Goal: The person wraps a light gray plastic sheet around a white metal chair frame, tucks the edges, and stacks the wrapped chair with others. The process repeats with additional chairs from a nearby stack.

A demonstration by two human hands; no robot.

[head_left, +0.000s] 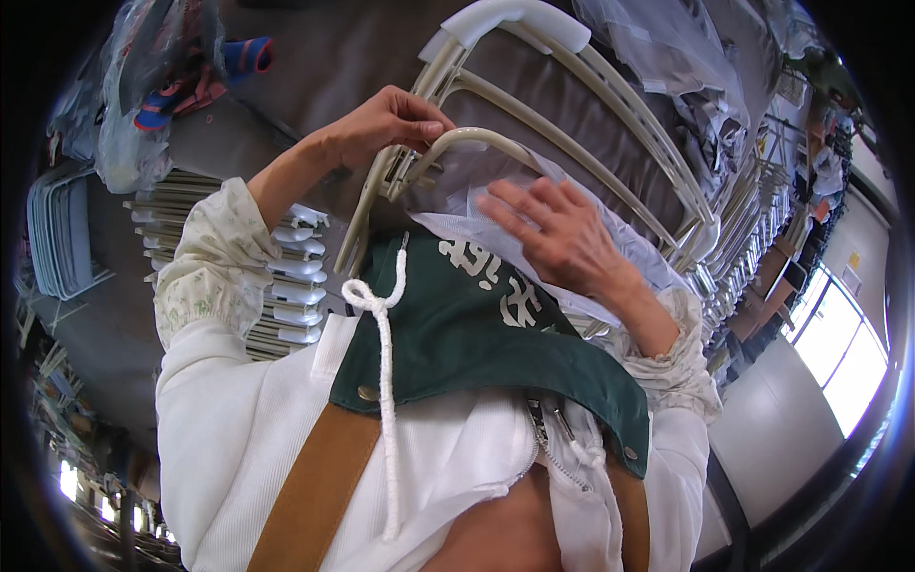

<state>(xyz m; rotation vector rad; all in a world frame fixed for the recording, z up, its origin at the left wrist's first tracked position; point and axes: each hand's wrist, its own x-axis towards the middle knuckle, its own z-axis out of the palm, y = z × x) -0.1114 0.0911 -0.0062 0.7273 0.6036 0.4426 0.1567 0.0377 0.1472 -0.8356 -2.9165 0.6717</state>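
Observation:
In front of me stands a cream tubular metal frame (577,81) with white caps at its upper corners, resembling a folding chair's frame. My left hand (396,124) is closed on it at the left, where a curved tube meets the side rail. Its fingertips are partly hidden there. A thin translucent plastic sheet (457,195) lies inside and below the curved tube, spreading toward my right forearm. Over this sheet hovers my right hand (553,229), slightly blurred, palm down with fingers apart and holding nothing. Whether it touches the plastic, I cannot tell.
Stacked cream frames (286,286) with white ends stand at the left, and more frames (753,219) line the right. Clear plastic (138,124) hangs at the upper left beside a blue and red item (248,57). More plastic (667,48) lies at the upper right.

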